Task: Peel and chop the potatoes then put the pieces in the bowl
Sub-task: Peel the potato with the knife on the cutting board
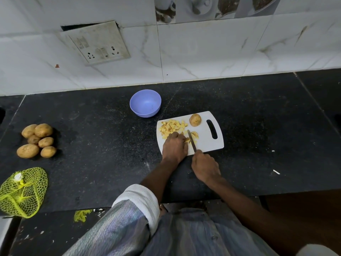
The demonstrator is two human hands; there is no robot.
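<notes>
A white cutting board (206,143) lies on the black counter. Yellow potato pieces (171,127) are heaped at its far left. A potato half with skin (195,119) stands at the board's far edge. My left hand (174,146) holds down potato strips (187,139) with curled fingers. My right hand (204,168) grips a knife (191,140), whose blade lies across the strips just right of my left fingers. More slices (195,134) lie right of the blade. An empty lilac bowl (145,103) sits behind the board to the left.
Several whole unpeeled potatoes (36,140) lie at the counter's left. A yellow net bag (23,192) sits at the front left edge. The tiled wall with a socket plate (99,47) runs behind the counter.
</notes>
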